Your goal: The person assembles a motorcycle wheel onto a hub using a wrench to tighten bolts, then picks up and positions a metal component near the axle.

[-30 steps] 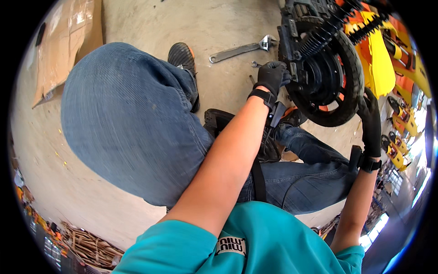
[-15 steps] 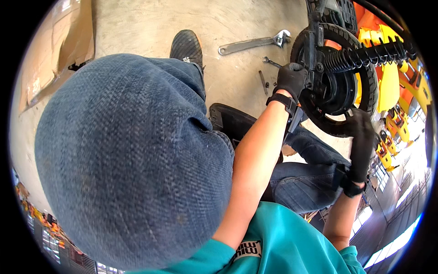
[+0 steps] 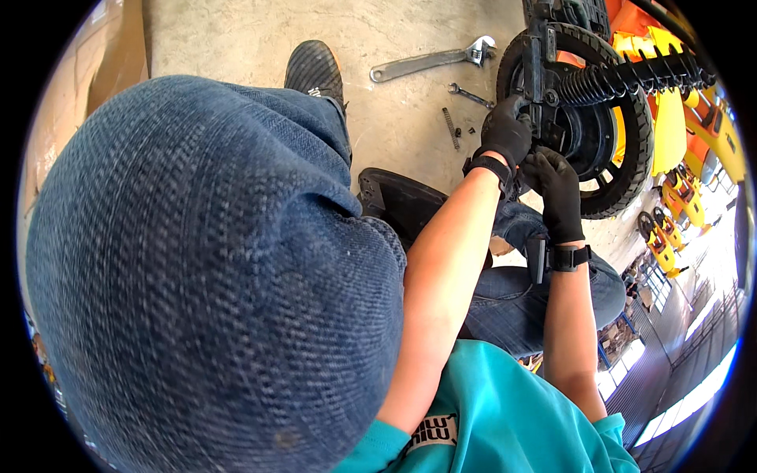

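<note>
My left hand (image 3: 506,134), in a black glove, has its fingers curled on the black bracket at the hub (image 3: 579,130) of the scooter's wheel (image 3: 627,185). My right hand (image 3: 554,189), also gloved, is just below and right of it, fingertips pinched at the lower bracket area; what they hold is hidden. A coil-spring shock absorber (image 3: 599,85) runs right from above my hands. On the floor lie an adjustable wrench (image 3: 418,65), a small spanner (image 3: 471,96), a loose spring (image 3: 451,126) and small dark fasteners (image 3: 471,131).
My jeans-covered knee (image 3: 213,268) fills the left, with my shoe (image 3: 314,69) beyond. A cardboard sheet (image 3: 110,55) lies far left. A black panel (image 3: 394,201) is between my legs. Yellow and orange body panels (image 3: 669,134) and yellow scooters (image 3: 670,244) stand at the right.
My right hand has moved left and up from the tire's lower edge to beside my left hand at the bracket. My left knee has come up larger in the view.
</note>
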`<state>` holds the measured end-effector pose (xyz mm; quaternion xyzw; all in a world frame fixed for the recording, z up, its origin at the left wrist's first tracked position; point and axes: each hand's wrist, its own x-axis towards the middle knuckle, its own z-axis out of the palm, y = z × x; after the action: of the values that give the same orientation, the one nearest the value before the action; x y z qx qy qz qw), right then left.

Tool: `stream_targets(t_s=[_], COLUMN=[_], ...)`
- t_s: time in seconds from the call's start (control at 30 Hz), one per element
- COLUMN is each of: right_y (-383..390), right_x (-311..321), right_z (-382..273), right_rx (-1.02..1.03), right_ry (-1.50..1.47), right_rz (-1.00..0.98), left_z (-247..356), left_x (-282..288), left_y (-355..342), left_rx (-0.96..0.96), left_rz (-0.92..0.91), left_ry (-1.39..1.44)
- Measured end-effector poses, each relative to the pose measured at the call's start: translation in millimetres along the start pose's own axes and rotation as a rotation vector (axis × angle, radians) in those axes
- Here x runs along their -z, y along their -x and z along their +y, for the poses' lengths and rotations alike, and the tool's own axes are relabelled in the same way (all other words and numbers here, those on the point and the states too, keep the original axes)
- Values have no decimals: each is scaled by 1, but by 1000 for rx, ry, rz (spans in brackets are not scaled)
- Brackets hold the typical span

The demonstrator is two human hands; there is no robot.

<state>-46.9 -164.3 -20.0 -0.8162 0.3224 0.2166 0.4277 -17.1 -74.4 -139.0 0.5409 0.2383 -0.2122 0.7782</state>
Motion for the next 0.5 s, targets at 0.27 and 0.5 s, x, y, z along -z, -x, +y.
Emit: stream_targets(t_s=[0.27,0.5], right_y=[2,-3], right_x=[-12,-3], right_z=[-22,-41], right_rx=[519,423], right_ry=[720,907], right_rz=[388,208], left_z=[14,11], left_x=[8,9], left_y=[12,2], left_rx=[-99,-150], left_rz=[34,0], left_ry=[-324,-261])
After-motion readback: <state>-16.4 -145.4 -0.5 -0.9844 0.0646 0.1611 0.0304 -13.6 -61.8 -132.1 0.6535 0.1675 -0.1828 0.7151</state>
